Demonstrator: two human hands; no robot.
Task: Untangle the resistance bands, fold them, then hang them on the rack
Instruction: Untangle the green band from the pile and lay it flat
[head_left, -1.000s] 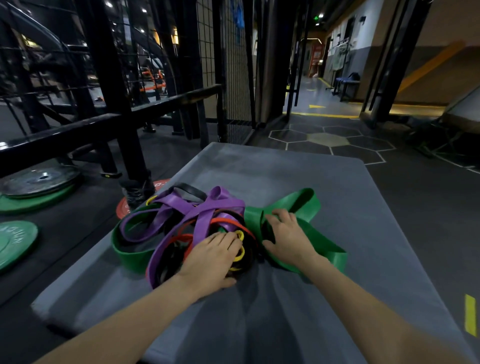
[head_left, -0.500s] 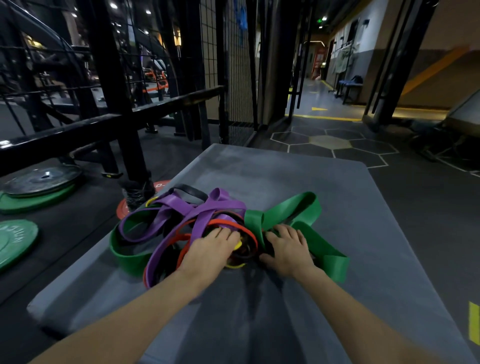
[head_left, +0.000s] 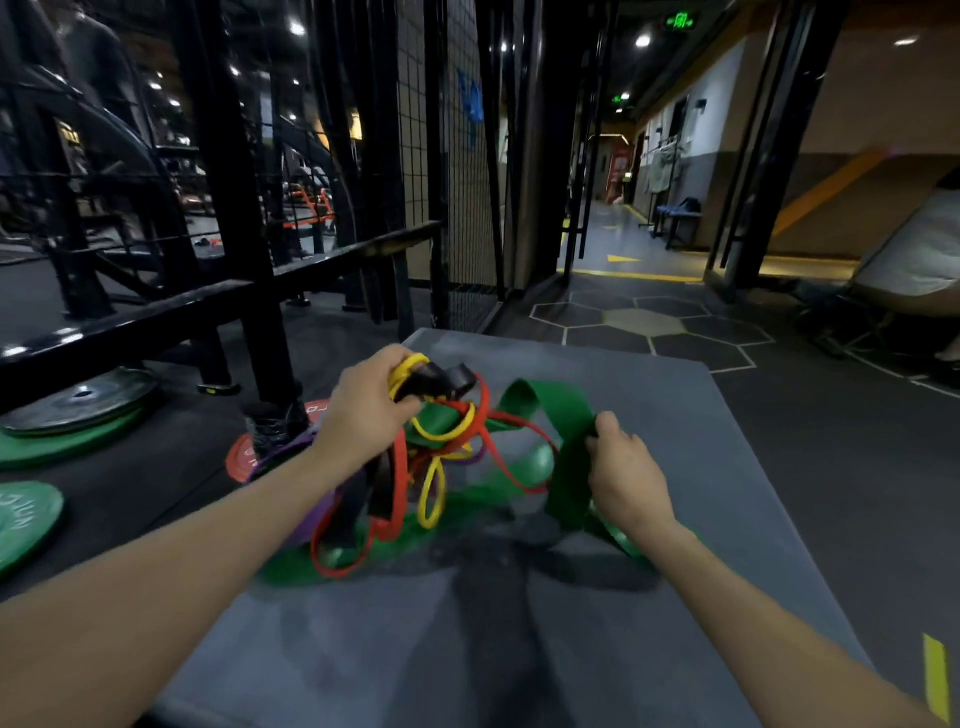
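This is a dim gym with a dark floor, black metal frames and a wire mesh wall on the far left, and a lit hallway far off on the right. Green weight plates and a red weight plate lie on the floor to the left. Near the person is a big grey padded mat, raised a little off the floor, and the resistance bands lie on it. The left hand is lifted above the mat and is closed around a bunch of bands: the yellow band, the black band and the red band hang from it in loops. The right hand is closed on the wide green band and holds it to the right, apart from the bunch. A purple band peeks out under the left arm. The job looks like it has only just begun. The bands are still all knotted up. None is folded yet, and none hangs on a rack. I cannot tell for sure which frame is the rack for them.
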